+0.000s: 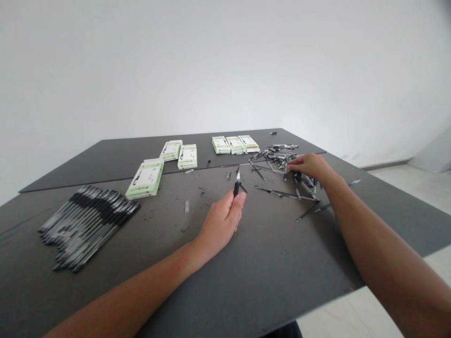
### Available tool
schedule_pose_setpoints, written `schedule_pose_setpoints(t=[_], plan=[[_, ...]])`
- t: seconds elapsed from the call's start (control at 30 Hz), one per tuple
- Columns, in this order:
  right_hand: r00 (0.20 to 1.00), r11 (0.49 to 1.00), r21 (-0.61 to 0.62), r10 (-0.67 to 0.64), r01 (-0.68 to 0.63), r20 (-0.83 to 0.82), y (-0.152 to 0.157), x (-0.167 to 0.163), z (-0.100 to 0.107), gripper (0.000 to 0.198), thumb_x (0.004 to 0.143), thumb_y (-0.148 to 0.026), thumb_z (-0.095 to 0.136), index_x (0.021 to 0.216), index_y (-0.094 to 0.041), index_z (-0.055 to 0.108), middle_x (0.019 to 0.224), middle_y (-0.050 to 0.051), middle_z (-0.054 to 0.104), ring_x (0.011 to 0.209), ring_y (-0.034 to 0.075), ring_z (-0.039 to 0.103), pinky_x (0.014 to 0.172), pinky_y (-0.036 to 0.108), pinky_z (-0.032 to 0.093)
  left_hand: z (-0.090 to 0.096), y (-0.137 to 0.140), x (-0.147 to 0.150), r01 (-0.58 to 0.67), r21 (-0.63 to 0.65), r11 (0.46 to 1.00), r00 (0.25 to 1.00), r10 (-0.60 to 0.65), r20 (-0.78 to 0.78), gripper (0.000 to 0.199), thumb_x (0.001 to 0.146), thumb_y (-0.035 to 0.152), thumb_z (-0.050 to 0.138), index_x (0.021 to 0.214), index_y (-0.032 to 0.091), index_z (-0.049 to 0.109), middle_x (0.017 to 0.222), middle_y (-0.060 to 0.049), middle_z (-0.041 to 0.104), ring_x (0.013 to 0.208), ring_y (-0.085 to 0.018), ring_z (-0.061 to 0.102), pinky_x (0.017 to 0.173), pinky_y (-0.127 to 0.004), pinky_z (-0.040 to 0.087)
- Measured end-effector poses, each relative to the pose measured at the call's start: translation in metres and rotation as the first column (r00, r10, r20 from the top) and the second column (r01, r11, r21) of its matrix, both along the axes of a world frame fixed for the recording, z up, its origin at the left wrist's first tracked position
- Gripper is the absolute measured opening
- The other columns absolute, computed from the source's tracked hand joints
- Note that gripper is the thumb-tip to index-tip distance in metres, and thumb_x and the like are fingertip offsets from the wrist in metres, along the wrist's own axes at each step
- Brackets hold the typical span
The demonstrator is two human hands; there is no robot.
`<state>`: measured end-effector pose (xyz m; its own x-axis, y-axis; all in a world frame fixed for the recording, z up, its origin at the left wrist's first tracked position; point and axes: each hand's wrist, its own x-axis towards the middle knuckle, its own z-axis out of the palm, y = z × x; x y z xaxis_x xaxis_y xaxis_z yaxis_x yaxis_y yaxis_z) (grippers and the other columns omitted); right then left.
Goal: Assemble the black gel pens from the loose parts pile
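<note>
My left hand [223, 218] is closed around a gel pen [237, 183], its uncapped tip pointing up and away from me. A short dark piece sticks out sideways by the thumb; I cannot tell what it is. Over at the right, my right hand [310, 166] reaches into a loose pile of pens and pen parts [280, 155]. Its thumb and fingers are pinched together at a small clear pen cap [285, 172] on the pile's near side. Several pens [282, 193] lie scattered below that hand.
Many capped pens [89, 220] lie side by side at the left. Green-and-white pen boxes stand behind: one large box [145, 179], two further back [187, 156], three in a row [236, 144]. A clear cap [187, 206] lies mid-table. A seam crosses the dark table [225, 281].
</note>
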<state>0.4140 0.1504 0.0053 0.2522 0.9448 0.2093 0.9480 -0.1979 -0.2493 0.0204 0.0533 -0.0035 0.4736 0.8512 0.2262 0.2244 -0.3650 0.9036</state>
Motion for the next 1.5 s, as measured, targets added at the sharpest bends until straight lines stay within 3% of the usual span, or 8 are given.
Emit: schedule_pose_setpoints(t=[0.43, 0.67, 0.93, 1.1, 1.5], plan=[[1.0, 0.999, -0.022, 0.027, -0.027, 0.012, 0.004, -0.002, -0.002, 0.034, 0.081, -0.058, 0.079, 0.102, -0.033, 0.09, 0.088, 0.003, 0.085, 0.083, 0.028, 0.077, 0.072, 0.035, 0.055, 0.001, -0.001, 0.0, 0.016, -0.016, 1.0, 1.0, -0.016, -0.004, 0.047, 0.112, 0.058, 0.039, 0.083, 0.024, 0.047, 0.055, 0.009, 0.049, 0.048, -0.012, 0.05, 0.056, -0.026, 0.041], [0.996, 0.994, 0.061, 0.085, -0.086, 0.02, 0.004, -0.027, -0.001, 0.036, 0.09, -0.056, 0.072, 0.105, -0.029, 0.09, 0.094, 0.006, 0.085, 0.089, 0.029, 0.077, 0.075, 0.036, 0.054, 0.0, -0.002, 0.0, 0.022, -0.034, 0.999, 1.0, -0.022, -0.003, 0.046, 0.113, 0.059, 0.038, 0.084, 0.023, 0.049, 0.054, 0.009, 0.049, 0.047, -0.011, 0.049, 0.055, -0.025, 0.042], [0.948, 0.94, 0.122, 0.31, -0.317, 0.076, 0.006, -0.081, 0.003, 0.034, 0.095, -0.052, 0.068, 0.109, -0.03, 0.089, 0.095, 0.005, 0.084, 0.088, 0.026, 0.075, 0.078, 0.034, 0.053, -0.001, -0.002, 0.0, 0.02, -0.052, 0.998, 1.0, -0.019, 0.018, 0.048, 0.112, 0.06, 0.039, 0.084, 0.023, 0.05, 0.054, 0.009, 0.049, 0.047, -0.011, 0.05, 0.056, -0.025, 0.042], [0.904, 0.899, 0.101, 0.416, -0.425, 0.103, 0.005, -0.093, 0.001, 0.032, 0.097, -0.048, 0.067, 0.113, -0.03, 0.088, 0.099, 0.006, 0.085, 0.094, 0.027, 0.076, 0.085, 0.035, 0.054, 0.0, -0.004, 0.001, 0.019, -0.054, 0.998, 0.999, -0.017, 0.028, 0.048, 0.113, 0.059, 0.038, 0.084, 0.023, 0.05, 0.054, 0.009, 0.049, 0.047, -0.012, 0.05, 0.056, -0.026, 0.042], [0.951, 0.947, 0.124, 0.281, -0.297, 0.129, 0.006, -0.062, 0.004, 0.039, 0.097, -0.045, 0.063, 0.121, -0.024, 0.085, 0.112, 0.009, 0.084, 0.103, 0.03, 0.077, 0.092, 0.038, 0.056, 0.0, -0.003, 0.0, 0.041, -0.081, 0.996, 0.999, -0.038, 0.03, 0.052, 0.11, 0.066, 0.037, 0.083, 0.024, 0.05, 0.055, 0.008, 0.049, 0.048, -0.013, 0.051, 0.058, -0.028, 0.042]])
